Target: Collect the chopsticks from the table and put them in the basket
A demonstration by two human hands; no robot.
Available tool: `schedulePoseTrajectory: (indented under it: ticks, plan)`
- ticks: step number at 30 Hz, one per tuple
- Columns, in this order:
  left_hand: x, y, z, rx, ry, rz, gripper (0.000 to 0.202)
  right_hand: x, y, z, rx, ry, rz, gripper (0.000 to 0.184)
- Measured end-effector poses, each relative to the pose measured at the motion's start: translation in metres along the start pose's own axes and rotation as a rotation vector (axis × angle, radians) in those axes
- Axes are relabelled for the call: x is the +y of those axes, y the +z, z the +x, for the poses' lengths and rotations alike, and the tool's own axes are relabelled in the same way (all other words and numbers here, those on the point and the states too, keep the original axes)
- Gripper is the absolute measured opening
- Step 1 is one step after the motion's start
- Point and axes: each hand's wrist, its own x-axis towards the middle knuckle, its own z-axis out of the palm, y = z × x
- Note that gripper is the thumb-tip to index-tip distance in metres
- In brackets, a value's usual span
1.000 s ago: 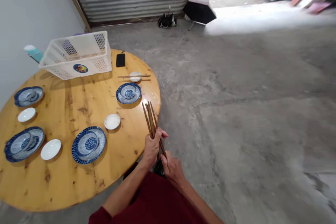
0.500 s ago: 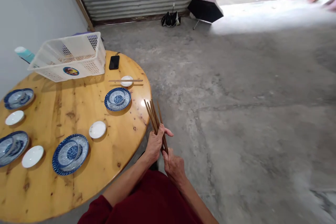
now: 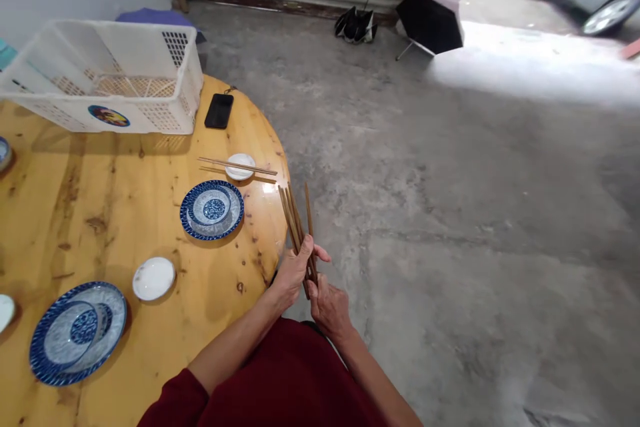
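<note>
Several chopsticks [image 3: 294, 221] are clamped in the left hand [image 3: 291, 275]. The right hand [image 3: 331, 307] has its grip closed on their lower ends, near the table [image 3: 207, 280].

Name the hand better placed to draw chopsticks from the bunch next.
The right hand, probably: it is at the near ends of the chopsticks, while the left hand grips them farther up and could steady the rest.

Left hand [image 3: 293, 275] gripping chopsticks [image 3: 297, 219], right hand [image 3: 331, 308] touching them
</note>
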Motion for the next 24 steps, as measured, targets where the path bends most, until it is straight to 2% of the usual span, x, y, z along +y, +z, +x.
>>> schedulePoseTrajectory:
  ticks: [2,6,11,13,16,20,22,24]
  plan:
    - [0.007,-0.004,0.008,-0.004,0.023,-0.07,0.068,0.004,0.007,0.011,-0.041,-0.017,0.0,0.034]
    - [0.02,-0.017,0.014,0.004,-0.033,-0.229,0.065,0.005,0.02,0.031,-0.144,-0.118,0.035,0.036]
    - [0.03,-0.043,0.016,0.219,0.017,-0.372,0.062,0.002,0.028,0.058,-0.456,-0.216,0.164,0.04]
    - [0.035,-0.054,0.015,0.306,0.057,-0.44,0.06,0.003,0.027,0.077,-0.527,-0.239,0.212,0.041]
    - [0.042,-0.069,0.015,0.414,0.122,-0.487,0.059,0.009,0.025,0.126,-0.459,-0.236,0.224,0.04]
    - [0.05,-0.08,0.017,0.547,0.166,-0.528,0.059,0.019,0.036,0.217,-0.276,-0.287,0.041,0.042]
    - [0.052,-0.08,0.022,0.61,0.175,-0.543,0.058,0.022,0.047,0.258,-0.269,-0.322,-0.054,0.042]
    - [0.055,-0.077,0.029,0.667,0.179,-0.561,0.057,0.023,0.059,0.29,-0.345,-0.347,-0.142,0.042]
